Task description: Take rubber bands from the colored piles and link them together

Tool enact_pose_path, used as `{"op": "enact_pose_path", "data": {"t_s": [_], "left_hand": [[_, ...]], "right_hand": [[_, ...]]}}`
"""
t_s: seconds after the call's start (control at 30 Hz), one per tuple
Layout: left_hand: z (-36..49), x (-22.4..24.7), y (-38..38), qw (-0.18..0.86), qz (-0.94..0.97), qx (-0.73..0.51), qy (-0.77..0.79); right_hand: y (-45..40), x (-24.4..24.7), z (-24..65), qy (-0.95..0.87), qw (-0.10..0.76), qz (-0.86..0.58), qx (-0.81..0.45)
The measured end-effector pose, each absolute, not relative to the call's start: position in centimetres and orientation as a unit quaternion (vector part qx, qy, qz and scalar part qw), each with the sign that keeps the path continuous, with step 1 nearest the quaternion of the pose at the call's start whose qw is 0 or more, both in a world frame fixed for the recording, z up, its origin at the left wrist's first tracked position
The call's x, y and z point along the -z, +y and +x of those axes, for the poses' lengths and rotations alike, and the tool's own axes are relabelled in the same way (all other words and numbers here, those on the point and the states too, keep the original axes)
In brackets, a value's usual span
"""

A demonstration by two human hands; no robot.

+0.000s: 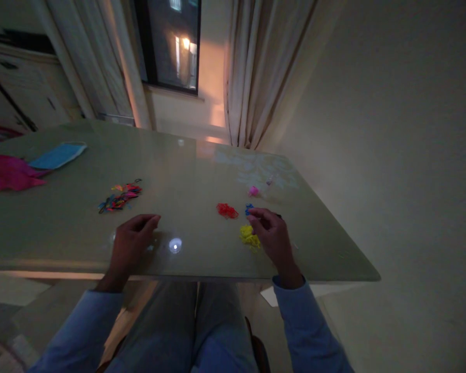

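A mixed heap of coloured bands (121, 198) lies on the left half of the table. Just in front of it is my left hand (134, 241), its fingers pinched together; anything between them is too small to see. My right hand (271, 235) hovers at the blue pile (249, 209), thumb and fingers bent close together, and what they may hold cannot be made out. Partly behind that hand lies a yellow pile (249, 236). To its left sits a red pile (227, 210). A pink pile (253, 191) lies farther back.
On the far left of the table (178, 181) are a blue face mask (59, 155) and a bright pink item (13, 173). Light reflects off the glossy tabletop. Its front edge runs just before my lap, and a wall stands at the right.
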State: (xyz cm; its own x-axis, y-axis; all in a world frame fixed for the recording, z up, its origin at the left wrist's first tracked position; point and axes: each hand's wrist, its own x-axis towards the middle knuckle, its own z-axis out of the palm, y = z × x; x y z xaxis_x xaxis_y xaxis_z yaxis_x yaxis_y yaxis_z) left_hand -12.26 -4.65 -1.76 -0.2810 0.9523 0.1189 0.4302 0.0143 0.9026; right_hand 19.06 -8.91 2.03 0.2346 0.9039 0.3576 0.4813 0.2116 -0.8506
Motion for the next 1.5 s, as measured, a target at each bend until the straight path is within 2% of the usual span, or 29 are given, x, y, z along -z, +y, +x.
{"op": "enact_pose_path", "data": {"t_s": [0.23,0.6,0.73,0.83,0.9,1.1,1.5], "left_hand": [[-12.7,3.4,-4.5,0.289,0.548,-0.49,0.613],[-14.5,3.8,-4.2,0.357,0.536,-0.516,0.564],[-18.6,3.5,-3.2,0.223,0.555,-0.494,0.631],[-22.1,3.0,-2.4,0.087,0.582,-0.412,0.696],[-23.8,2.7,-1.9,0.041,0.601,-0.333,0.725],[-24.3,1.6,-0.8,0.053,0.591,-0.176,0.785],[-23.7,2.1,-1.7,0.012,0.601,-0.208,0.771]], "right_hand": [[-8.1,2.3,10.8,-0.723,0.394,-0.496,-0.276],[-7.8,4.2,11.6,-0.672,0.4,-0.521,-0.341],[-7.8,4.1,11.6,-0.691,0.387,-0.517,-0.325],[-7.8,4.0,11.5,-0.699,0.384,-0.513,-0.319],[-7.8,4.0,11.5,-0.703,0.382,-0.51,-0.315],[-7.7,4.0,11.6,-0.707,0.381,-0.509,-0.31],[-7.8,4.2,11.5,-0.711,0.375,-0.513,-0.301]]}}
